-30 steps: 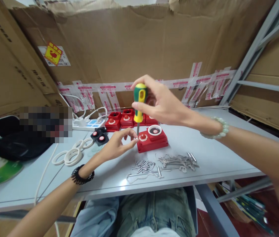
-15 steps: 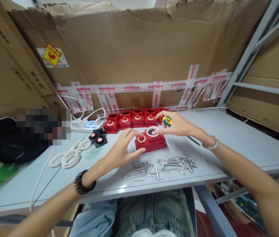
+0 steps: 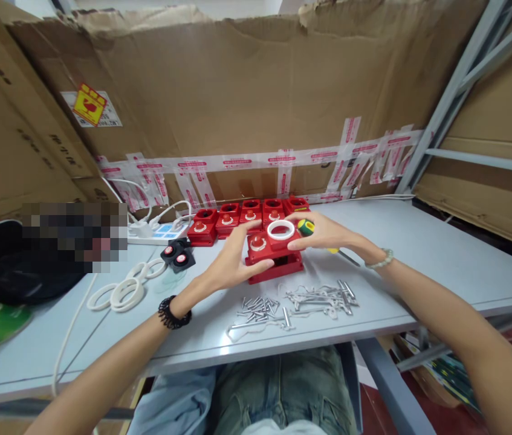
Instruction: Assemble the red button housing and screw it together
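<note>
A red box cover [image 3: 270, 246] with a red button and a white ring on top is lifted a little off its red base [image 3: 278, 267]. My left hand [image 3: 233, 260] grips the cover's left side. My right hand [image 3: 323, 232] holds its right side while also keeping a green and yellow screwdriver [image 3: 306, 228] tucked in the fingers; the shaft [image 3: 349, 258] points right across the table. Just in front lie a heap of screws [image 3: 262, 305] and a heap of metal hooks [image 3: 323, 297].
A row of red button boxes [image 3: 246, 217] stands behind, by the cardboard wall [image 3: 256, 103]. To the left are two black round parts [image 3: 176, 254], white rings [image 3: 122, 290], a power strip [image 3: 158, 231] and a black bag [image 3: 20, 278]. A metal shelf frame [image 3: 455, 90] rises at right.
The screwdriver came down from upright over the box and now lies low in my right hand. Both hands closed on the red cover and raised it off its base.
</note>
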